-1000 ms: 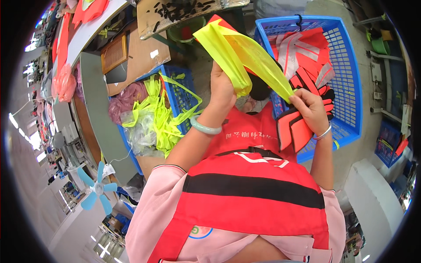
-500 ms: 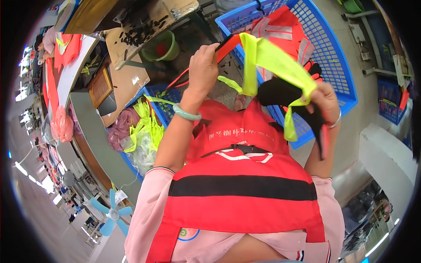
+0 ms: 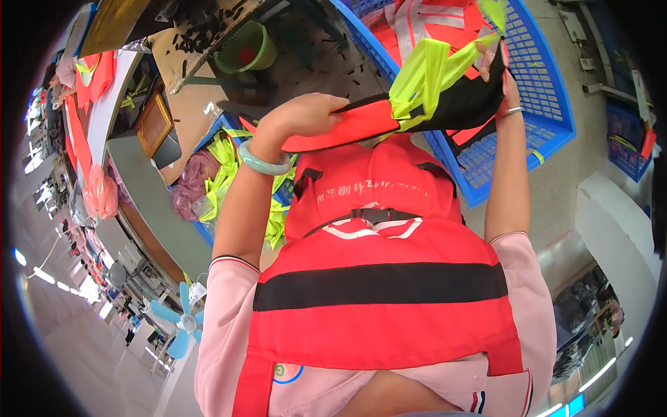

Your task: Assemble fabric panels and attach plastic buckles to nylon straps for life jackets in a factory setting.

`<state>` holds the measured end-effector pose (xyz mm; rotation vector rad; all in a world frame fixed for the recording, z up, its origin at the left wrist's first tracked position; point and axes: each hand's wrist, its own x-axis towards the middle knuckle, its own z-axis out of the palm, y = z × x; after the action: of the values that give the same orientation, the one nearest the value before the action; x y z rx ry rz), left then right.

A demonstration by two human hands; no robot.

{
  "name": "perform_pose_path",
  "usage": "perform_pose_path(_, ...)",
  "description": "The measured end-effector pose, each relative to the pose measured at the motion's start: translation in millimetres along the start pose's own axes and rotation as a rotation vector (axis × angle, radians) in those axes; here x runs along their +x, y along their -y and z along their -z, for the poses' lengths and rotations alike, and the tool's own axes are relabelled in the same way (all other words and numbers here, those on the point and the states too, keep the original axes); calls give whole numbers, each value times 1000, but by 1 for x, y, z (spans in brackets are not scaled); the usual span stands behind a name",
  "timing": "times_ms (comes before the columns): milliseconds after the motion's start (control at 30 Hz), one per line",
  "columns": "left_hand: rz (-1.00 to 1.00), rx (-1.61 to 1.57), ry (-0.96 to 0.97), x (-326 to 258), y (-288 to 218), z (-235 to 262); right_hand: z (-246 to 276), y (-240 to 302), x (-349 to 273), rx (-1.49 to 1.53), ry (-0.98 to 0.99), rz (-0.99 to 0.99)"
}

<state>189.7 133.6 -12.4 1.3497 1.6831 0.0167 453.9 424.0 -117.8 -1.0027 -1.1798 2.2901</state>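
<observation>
Two hands stretch a red and yellow vest above a blue crate

Both hands are raised and well apart, each clamped on one end of a rolled red vest (image 3: 347, 128) with neon yellow straps (image 3: 424, 80) and a black panel. The left hand (image 3: 306, 115), with a pale green bangle (image 3: 262, 161) on its wrist, grips the red end. The right hand (image 3: 497, 69) pinches the black and yellow end. The garment hangs in the air over the edge of a blue plastic crate (image 3: 549, 118) that holds more red vests. A pile of yellow straps (image 3: 226, 174) lies below the left arm. This looks like mid-folding or straightening; a next move would seem to call for both grips kept firm so the straps stay aligned.
</observation>
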Motion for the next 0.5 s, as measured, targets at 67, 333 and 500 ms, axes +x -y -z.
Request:
perform_pose_path(67,30,-154,17,-10,11,-2,0,-8,8,57,-148,-24)
perform_pose_path(333,66,-805,168,-39,59,3,-28,35,-42,-187,-97,143)
perform_pose_path(500,5,-811,116,-53,67,20,-72,69,-96,-228,-154,272)
